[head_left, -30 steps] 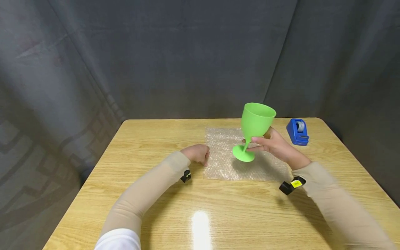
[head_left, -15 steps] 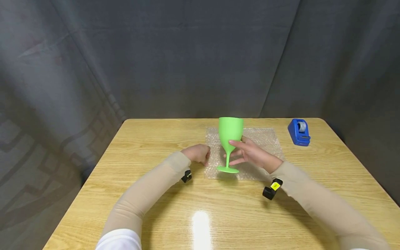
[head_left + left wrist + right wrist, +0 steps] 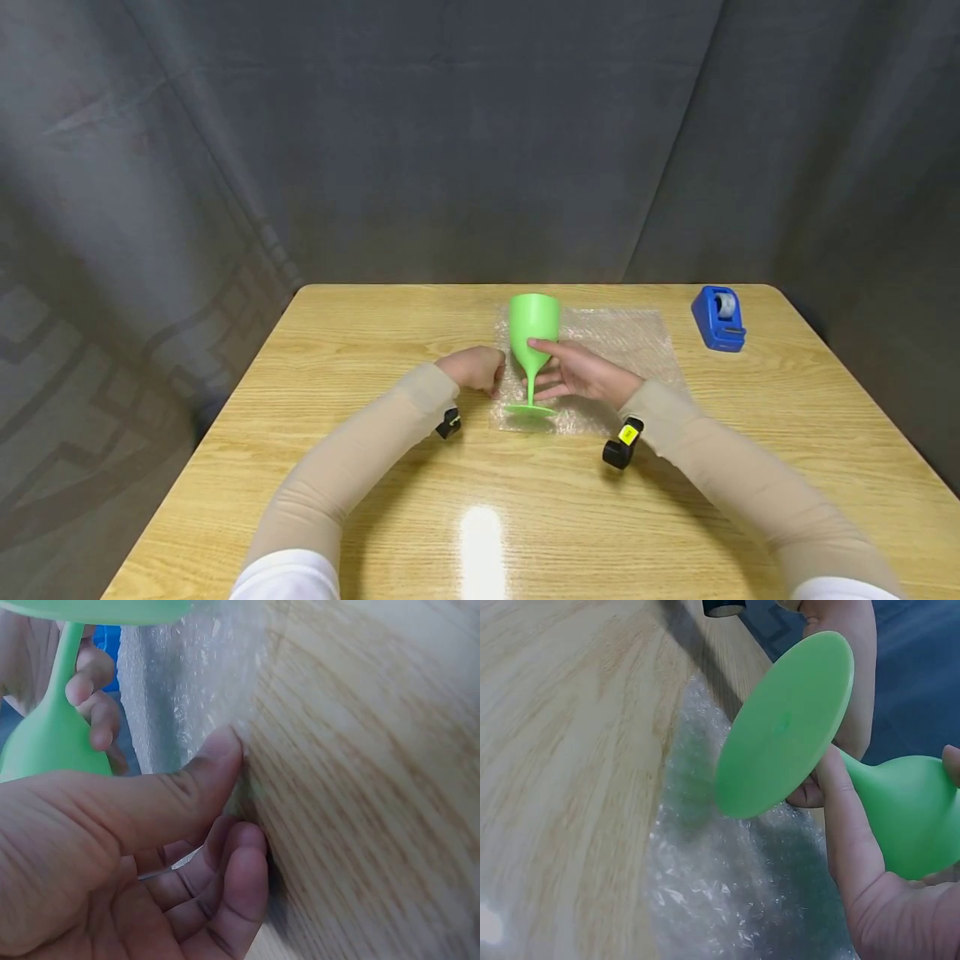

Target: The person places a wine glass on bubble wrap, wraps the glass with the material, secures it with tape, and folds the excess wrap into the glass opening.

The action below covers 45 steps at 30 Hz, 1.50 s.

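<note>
A light green plastic goblet [image 3: 534, 321] is held by my right hand [image 3: 585, 372], with the thumb on the bowl and fingers behind the stem. Its bowl points up and its round foot [image 3: 787, 727] hangs over the left part of a bubble wrap sheet [image 3: 622, 337]. At the sheet's left edge my left hand [image 3: 474, 368] pinches the wrap between thumb and curled fingers. The left wrist view has that hand [image 3: 150, 825] close up, the thumb tip right at the wrap's border. The goblet stands just right of the left hand.
A blue tape dispenser [image 3: 718, 319] with a roll of tape sits at the back right of the wooden table [image 3: 390, 500]. A dark grey curtain [image 3: 450, 142] hangs behind the table and on both sides.
My right hand has carried the goblet leftward and lower over the bubble wrap, from tilted to more upright, closer to my left hand. The left hand has stayed at the sheet's edge.
</note>
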Motion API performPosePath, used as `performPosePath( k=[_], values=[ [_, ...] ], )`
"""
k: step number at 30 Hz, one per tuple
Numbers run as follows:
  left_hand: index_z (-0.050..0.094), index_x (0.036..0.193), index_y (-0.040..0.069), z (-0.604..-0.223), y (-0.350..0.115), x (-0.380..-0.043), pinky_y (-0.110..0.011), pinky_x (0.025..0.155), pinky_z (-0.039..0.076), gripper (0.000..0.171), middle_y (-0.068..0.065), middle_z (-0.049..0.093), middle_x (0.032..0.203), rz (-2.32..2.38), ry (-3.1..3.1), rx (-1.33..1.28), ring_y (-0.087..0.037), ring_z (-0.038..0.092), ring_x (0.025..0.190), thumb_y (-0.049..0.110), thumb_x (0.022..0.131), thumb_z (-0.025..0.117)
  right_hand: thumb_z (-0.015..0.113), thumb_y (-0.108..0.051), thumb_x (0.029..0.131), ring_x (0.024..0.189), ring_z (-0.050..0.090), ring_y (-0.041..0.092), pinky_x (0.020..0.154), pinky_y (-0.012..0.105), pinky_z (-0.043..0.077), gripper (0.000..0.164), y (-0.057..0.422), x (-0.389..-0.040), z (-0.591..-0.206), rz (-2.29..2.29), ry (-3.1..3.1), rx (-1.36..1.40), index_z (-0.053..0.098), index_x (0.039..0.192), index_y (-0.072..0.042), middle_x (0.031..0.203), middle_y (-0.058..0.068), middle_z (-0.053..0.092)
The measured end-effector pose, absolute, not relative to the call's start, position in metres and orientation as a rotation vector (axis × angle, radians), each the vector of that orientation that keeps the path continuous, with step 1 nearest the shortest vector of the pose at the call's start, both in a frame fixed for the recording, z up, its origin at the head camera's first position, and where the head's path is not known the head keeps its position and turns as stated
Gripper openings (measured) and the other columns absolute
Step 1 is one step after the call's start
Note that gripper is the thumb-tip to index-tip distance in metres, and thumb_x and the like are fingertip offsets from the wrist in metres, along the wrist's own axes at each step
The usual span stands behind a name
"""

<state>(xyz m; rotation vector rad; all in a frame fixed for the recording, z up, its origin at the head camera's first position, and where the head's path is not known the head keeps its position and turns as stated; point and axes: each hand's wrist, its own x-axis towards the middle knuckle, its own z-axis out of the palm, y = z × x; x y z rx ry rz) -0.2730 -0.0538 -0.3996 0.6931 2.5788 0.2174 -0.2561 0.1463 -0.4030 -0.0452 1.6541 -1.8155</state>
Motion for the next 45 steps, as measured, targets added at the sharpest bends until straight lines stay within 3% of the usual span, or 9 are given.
performPosePath(
  k=[7,13,19,24,33,39,45],
  values=[
    [0.061,0.093,0.009,-0.399,-0.051,-0.273,-0.024,0.069,0.048,0.017,0.000,0.059,0.084,0.191,2.579,0.682,-0.013,0.051,0.075,0.013,0.084,0.075,0.046,-0.038,0.101,0.099,0.068,0.031,0.085,0.042,0.057,0.068,0.146,-0.258,-0.402,-1.809,1.629,0.002,0.016,0.147,0.002,0.130,0.033,0.047],
    [0.062,0.093,0.010,-0.399,-0.051,-0.273,-0.023,0.069,0.049,0.014,0.000,0.060,0.085,0.178,2.570,0.665,-0.013,0.052,0.076,0.011,0.086,0.073,0.047,-0.039,0.101,0.094,0.069,0.029,0.085,0.041,0.057,0.069,0.146,-0.257,-0.400,-1.809,1.595,0.015,0.016,0.147,0.002,0.115,0.026,0.057],
    [0.061,0.088,0.011,-0.399,-0.052,-0.273,-0.022,0.066,0.048,0.011,0.001,0.059,0.082,0.194,2.561,0.663,-0.013,0.052,0.074,0.010,0.086,0.072,0.048,-0.039,0.100,0.090,0.070,0.028,0.083,0.041,0.058,0.068,0.144,-0.258,-0.404,-1.804,1.578,0.019,0.017,0.145,0.001,0.111,0.023,0.059],
    [0.060,0.084,0.012,-0.399,-0.052,-0.273,-0.022,0.065,0.048,0.013,0.001,0.059,0.080,0.217,2.561,0.662,-0.012,0.052,0.072,0.012,0.085,0.074,0.047,-0.041,0.100,0.086,0.070,0.025,0.081,0.037,0.059,0.069,0.143,-0.261,-0.411,-1.786,1.587,0.056,0.019,0.145,0.003,0.114,0.024,0.058],
    [0.060,0.081,0.011,-0.399,-0.051,-0.273,-0.022,0.064,0.046,0.015,0.002,0.055,0.075,0.211,2.563,0.687,-0.012,0.050,0.070,0.011,0.084,0.074,0.045,-0.042,0.100,0.079,0.068,0.018,0.072,0.027,0.060,0.071,0.143,-0.263,-0.419,-1.733,1.652,0.115,0.023,0.143,0.010,0.136,0.032,0.044],
    [0.059,0.080,0.011,-0.400,-0.051,-0.273,-0.023,0.063,0.046,0.016,0.002,0.055,0.074,0.199,2.571,0.692,-0.012,0.051,0.070,0.013,0.084,0.075,0.047,-0.043,0.100,0.077,0.069,0.018,0.073,0.028,0.060,0.070,0.143,-0.264,-0.418,-1.720,1.672,0.116,0.029,0.140,0.012,0.111,0.021,0.060],
    [0.058,0.082,0.011,-0.400,-0.051,-0.272,-0.022,0.064,0.046,0.016,0.002,0.055,0.076,0.216,2.570,0.669,-0.013,0.051,0.071,0.012,0.084,0.074,0.047,-0.044,0.100,0.075,0.069,0.018,0.074,0.031,0.060,0.067,0.143,-0.265,-0.417,-1.677,1.726,0.110,0.033,0.137,0.010,0.097,0.014,0.064]
  ],
)
